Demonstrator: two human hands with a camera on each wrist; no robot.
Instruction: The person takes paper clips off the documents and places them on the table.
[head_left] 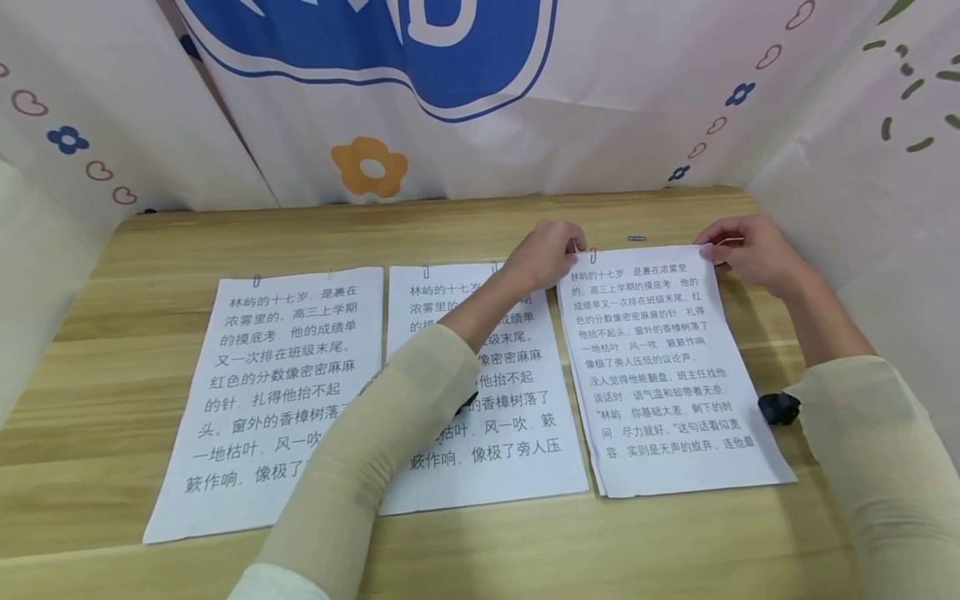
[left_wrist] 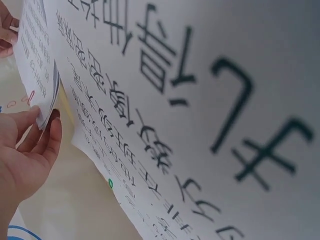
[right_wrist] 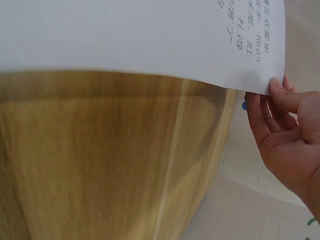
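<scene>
Printed sheets in a stack lie at the right of the table, their top edge held by both hands. A red paper clip sits on that edge, close to the left hand. My left hand pinches the top left corner between thumb and fingers; the left wrist view shows several layers in the left hand's grip. At the top right corner my right hand pinches the paper, thumb on top and fingers beneath, as the right wrist view shows. Beyond the stack lies a loose blue-grey paper clip.
Two more printed stacks, the left one and the middle one, lie alongside, each with clips on its top edge. My left forearm crosses over both. The wooden table ends at a printed cloth backdrop.
</scene>
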